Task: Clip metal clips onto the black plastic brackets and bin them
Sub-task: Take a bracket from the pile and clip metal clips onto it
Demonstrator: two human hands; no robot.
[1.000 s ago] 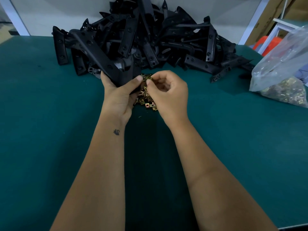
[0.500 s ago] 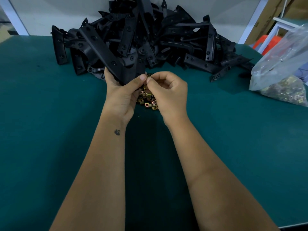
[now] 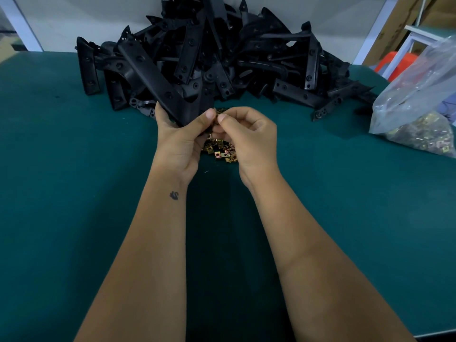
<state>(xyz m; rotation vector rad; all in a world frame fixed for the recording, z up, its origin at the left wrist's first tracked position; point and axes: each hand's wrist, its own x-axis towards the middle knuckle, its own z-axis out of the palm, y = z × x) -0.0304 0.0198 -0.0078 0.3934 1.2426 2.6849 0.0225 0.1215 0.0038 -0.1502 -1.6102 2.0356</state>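
The left hand (image 3: 181,141) grips the lower end of a black bracket (image 3: 158,82), fingers curled round it just in front of the bracket heap (image 3: 246,55) on the green desk (image 3: 61,181). The bracket's long axis runs up and to the left, away from the person. The right hand (image 3: 249,137) pinches a metal clip (image 3: 218,112) at that gripped end. Loose clips (image 3: 223,153) lie under the hands. A clear bag (image 3: 417,112) sits well right of the heap.

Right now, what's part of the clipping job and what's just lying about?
In the job:
left hand gripping a black bracket
right hand pinching a metal clip
loose clips
bracket pile
bag of clips

Lying about:
cardboard boxes
orange stool
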